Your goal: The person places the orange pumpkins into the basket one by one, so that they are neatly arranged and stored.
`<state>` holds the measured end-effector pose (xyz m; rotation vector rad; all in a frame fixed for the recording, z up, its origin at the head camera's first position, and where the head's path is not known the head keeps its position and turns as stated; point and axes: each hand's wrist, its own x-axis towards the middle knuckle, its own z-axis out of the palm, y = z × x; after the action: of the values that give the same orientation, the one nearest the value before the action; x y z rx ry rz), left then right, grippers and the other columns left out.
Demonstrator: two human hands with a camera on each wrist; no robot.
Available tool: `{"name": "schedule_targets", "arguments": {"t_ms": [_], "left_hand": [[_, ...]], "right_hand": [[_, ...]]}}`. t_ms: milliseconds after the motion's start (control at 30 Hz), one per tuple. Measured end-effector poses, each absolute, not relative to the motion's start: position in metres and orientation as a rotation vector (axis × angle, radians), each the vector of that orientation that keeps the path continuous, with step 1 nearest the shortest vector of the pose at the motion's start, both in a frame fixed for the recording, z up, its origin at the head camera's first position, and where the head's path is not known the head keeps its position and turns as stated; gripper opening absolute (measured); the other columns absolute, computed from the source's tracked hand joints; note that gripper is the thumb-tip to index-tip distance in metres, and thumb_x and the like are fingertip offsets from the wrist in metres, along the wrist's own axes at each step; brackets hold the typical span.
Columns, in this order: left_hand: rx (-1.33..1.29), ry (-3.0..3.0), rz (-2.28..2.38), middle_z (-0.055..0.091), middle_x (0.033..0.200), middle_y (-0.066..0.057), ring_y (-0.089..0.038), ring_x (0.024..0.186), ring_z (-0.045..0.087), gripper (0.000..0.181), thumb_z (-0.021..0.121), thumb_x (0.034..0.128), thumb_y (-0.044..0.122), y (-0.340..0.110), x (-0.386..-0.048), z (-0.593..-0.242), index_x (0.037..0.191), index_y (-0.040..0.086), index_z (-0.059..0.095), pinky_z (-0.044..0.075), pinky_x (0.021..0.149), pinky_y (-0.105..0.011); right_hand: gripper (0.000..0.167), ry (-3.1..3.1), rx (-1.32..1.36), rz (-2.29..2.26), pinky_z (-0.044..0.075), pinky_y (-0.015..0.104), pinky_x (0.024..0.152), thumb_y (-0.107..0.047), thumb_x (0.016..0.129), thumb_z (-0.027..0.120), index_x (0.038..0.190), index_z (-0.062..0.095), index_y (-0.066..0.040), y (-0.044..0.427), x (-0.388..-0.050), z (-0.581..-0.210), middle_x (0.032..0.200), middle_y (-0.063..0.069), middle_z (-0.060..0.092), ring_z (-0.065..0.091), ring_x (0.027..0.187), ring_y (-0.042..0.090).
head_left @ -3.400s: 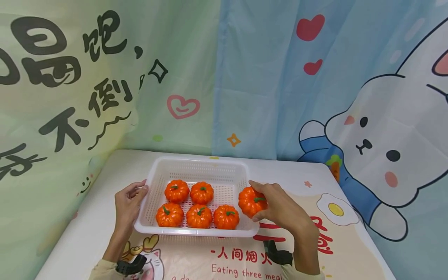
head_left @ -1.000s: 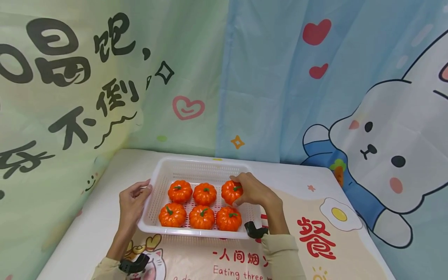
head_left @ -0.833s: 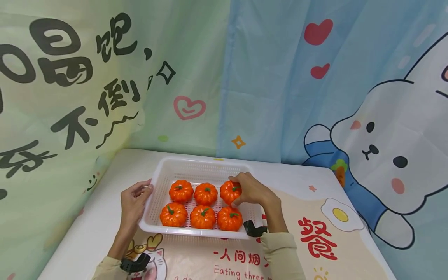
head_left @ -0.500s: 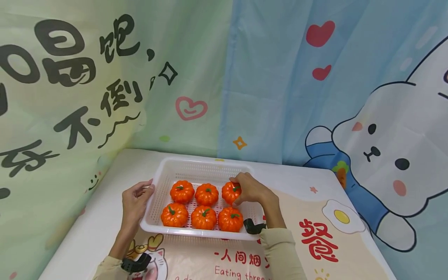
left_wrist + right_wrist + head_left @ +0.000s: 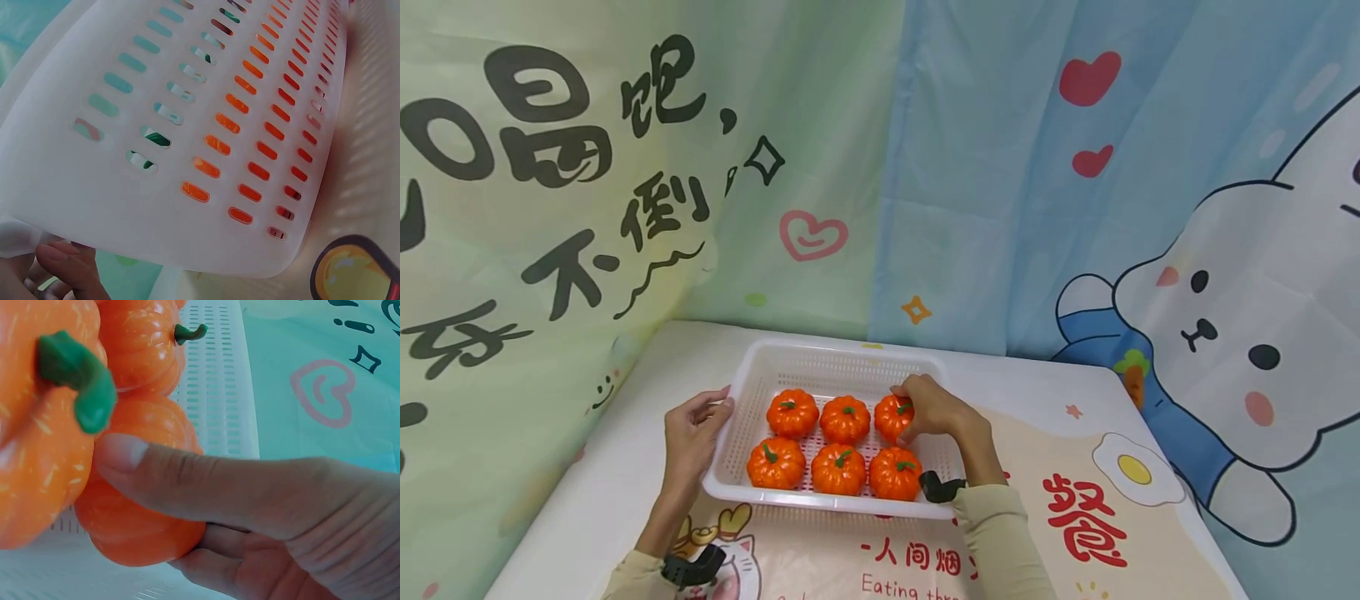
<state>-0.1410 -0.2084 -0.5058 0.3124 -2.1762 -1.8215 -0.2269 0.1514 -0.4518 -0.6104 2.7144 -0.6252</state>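
A white perforated plastic basket stands on the table with several orange toy pumpkins inside, in a back and a front row. My left hand holds the basket's left rim between thumb and fingers; in the left wrist view the thumb lies at the rim's corner. My right hand reaches over the right side and grips the back-right pumpkin, down in the basket. In the right wrist view the thumb lies across this pumpkin, and its far side is hidden.
A printed mat with red lettering and a fried egg lies on the white table. Fabric curtains with cartoon prints hang behind and to the left.
From above the basket's right rim, my right hand has brought the pumpkin left and down into the back-right place. Over the last second both hands stay nearly still; the view shifts slightly.
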Motion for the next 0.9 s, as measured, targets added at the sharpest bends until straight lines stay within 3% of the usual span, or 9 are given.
{"name": "schedule_targets", "arguments": {"t_ms": [367, 900], "left_hand": [[0.322, -2.180, -1.814, 0.076, 0.124, -0.030, 0.000, 0.081, 0.071, 0.035, 0.069, 0.1088, 0.021, -0.2083, -0.1407, -0.5047, 0.136, 0.000, 0.073, 0.062, 0.072, -0.016], [0.315, -2.181, -1.821, 0.076, 0.125, -0.030, 0.001, 0.082, 0.070, 0.036, 0.069, 0.1089, 0.022, -0.2093, -0.1420, -0.5058, 0.137, 0.000, 0.073, 0.061, 0.073, -0.015]], "right_hand": [[0.071, 2.695, -0.599, -0.632, 0.053, 0.050, 0.116, -0.009, 0.075, 0.100, 0.139, 0.072, 0.000, 0.1506, -0.2279, -0.4549, 0.127, 0.012, 0.072, 0.057, 0.119, 0.027], [0.078, 2.682, -0.561, -0.582, 0.051, 0.051, 0.118, -0.005, 0.076, 0.098, 0.147, 0.066, 0.002, 0.1482, -0.2235, -0.4508, 0.136, 0.016, 0.068, 0.056, 0.125, 0.031]]}}
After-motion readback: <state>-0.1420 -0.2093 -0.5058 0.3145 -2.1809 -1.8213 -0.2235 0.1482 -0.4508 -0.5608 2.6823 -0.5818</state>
